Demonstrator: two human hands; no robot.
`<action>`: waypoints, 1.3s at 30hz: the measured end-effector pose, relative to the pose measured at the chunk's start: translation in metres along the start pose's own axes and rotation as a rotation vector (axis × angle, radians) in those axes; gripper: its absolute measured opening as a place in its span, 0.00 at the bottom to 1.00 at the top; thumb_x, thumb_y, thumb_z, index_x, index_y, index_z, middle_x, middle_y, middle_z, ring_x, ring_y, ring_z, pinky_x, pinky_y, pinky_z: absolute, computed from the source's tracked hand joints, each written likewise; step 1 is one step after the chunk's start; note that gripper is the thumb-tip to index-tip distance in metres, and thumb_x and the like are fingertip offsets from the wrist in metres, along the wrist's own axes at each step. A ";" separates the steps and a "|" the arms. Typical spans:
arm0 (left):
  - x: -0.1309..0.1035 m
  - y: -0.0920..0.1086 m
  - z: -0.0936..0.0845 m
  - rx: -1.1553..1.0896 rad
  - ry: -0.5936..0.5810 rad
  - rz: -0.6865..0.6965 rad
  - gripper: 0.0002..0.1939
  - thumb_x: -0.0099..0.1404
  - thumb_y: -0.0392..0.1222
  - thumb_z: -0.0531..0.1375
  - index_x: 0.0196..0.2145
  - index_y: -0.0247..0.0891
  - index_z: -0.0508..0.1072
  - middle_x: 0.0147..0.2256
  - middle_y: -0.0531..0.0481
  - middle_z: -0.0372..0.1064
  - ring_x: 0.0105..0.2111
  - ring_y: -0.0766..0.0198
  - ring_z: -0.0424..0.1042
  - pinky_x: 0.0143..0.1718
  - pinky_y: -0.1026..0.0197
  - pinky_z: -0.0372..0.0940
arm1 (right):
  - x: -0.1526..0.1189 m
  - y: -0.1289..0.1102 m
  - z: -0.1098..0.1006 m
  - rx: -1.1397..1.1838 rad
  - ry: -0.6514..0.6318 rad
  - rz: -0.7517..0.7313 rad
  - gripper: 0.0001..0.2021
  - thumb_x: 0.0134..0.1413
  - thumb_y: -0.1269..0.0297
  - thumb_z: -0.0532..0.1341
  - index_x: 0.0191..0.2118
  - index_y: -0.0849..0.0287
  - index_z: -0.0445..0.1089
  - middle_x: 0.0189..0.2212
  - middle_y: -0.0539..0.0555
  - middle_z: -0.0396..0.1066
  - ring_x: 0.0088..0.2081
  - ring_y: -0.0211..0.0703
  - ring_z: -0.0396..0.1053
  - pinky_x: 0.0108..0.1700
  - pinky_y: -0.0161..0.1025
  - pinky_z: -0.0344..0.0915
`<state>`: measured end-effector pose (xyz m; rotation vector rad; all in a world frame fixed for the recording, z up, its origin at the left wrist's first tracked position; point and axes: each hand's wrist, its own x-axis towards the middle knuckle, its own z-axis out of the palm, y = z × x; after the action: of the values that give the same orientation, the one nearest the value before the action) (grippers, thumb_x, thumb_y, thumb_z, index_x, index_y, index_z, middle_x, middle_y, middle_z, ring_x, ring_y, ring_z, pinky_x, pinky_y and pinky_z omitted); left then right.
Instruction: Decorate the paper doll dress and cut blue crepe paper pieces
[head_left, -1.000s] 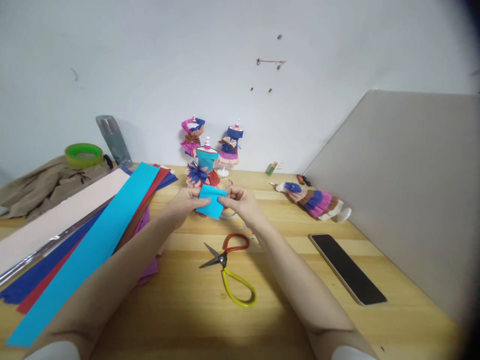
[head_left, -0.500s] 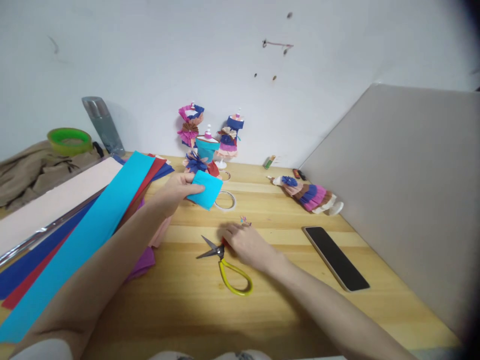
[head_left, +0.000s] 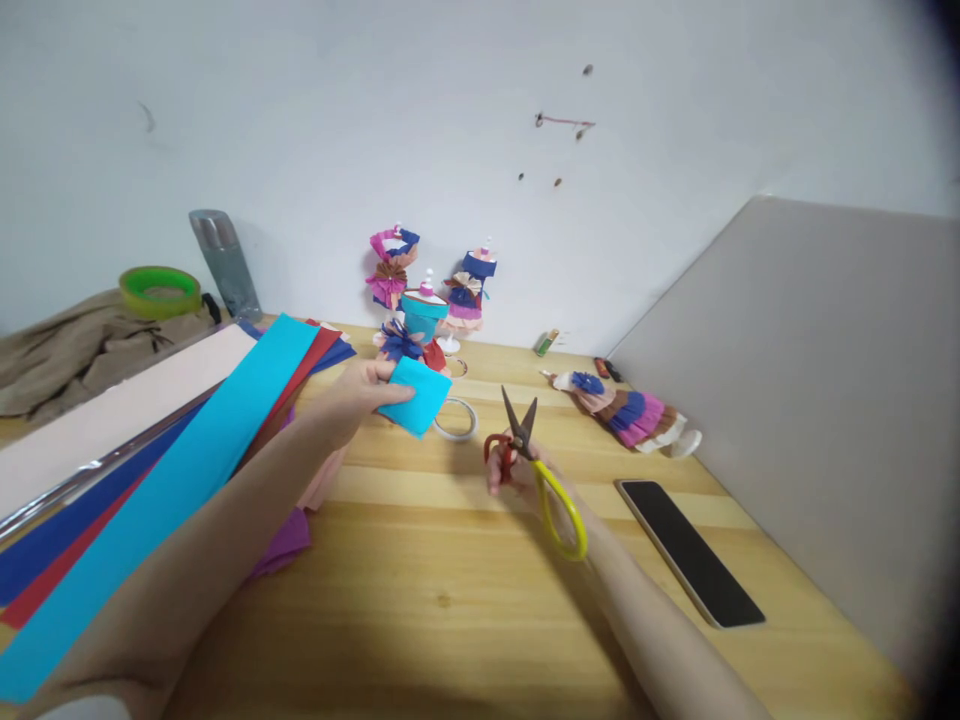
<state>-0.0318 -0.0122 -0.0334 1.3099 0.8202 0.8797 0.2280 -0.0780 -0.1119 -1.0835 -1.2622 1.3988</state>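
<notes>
Between thumb and fingers, my left hand point(head_left: 367, 388) pinches a folded square of turquoise crepe paper point(head_left: 418, 396) above the table. My right hand point(head_left: 517, 470) is closed on the red handle of a pair of scissors point(head_left: 521, 440), held off the tabletop. The blades are spread apart and point away from me; the yellow handle point(head_left: 561, 510) hangs loose over the wrist. Just beyond the paper square lies a roll of tape point(head_left: 456, 419). Small mannequins dressed in crepe paper, one with a turquoise top point(head_left: 424, 315), stand behind it against the wall.
Long crepe paper strips point(head_left: 247, 390) spread over the left side, beside a green tape roll point(head_left: 160, 292) on brown cloth point(head_left: 67, 350) and a bottle point(head_left: 225, 262). On the right lie a phone point(head_left: 690, 552) and a toppled dressed mannequin point(head_left: 626, 412). A grey panel point(head_left: 810, 400) borders the table.
My right hand has picked the scissors up from the table and moved slightly right with them. The turquoise square stays in my left hand. The camera view has tilted slightly.
</notes>
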 end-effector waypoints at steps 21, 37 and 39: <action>0.006 -0.030 0.027 -0.049 -0.073 -0.193 0.17 0.44 0.44 0.71 0.32 0.34 0.81 0.29 0.47 0.77 0.28 0.62 0.73 0.33 0.61 0.66 | -0.021 -0.018 -0.023 -0.328 0.530 -0.080 0.17 0.35 0.64 0.65 0.26 0.53 0.52 0.18 0.44 0.62 0.19 0.35 0.58 0.22 0.34 0.54; -0.002 -0.035 0.051 -0.013 -0.144 -0.212 0.16 0.42 0.44 0.71 0.28 0.32 0.79 0.27 0.46 0.76 0.28 0.61 0.73 0.35 0.57 0.69 | -0.027 -0.017 0.029 -0.007 0.205 -0.145 0.25 0.35 0.54 0.73 0.35 0.53 0.58 0.27 0.47 0.64 0.26 0.36 0.60 0.28 0.35 0.60; -0.004 -0.036 0.055 0.002 -0.171 -0.226 0.16 0.42 0.44 0.70 0.28 0.32 0.79 0.29 0.45 0.77 0.29 0.59 0.74 0.36 0.56 0.69 | -0.025 -0.015 0.035 -0.014 0.246 -0.194 0.24 0.35 0.53 0.72 0.33 0.53 0.58 0.27 0.47 0.65 0.27 0.36 0.61 0.30 0.36 0.62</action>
<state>0.0179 -0.0416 -0.0642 1.2472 0.8153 0.5803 0.1997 -0.1085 -0.0934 -1.0761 -1.1647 1.0777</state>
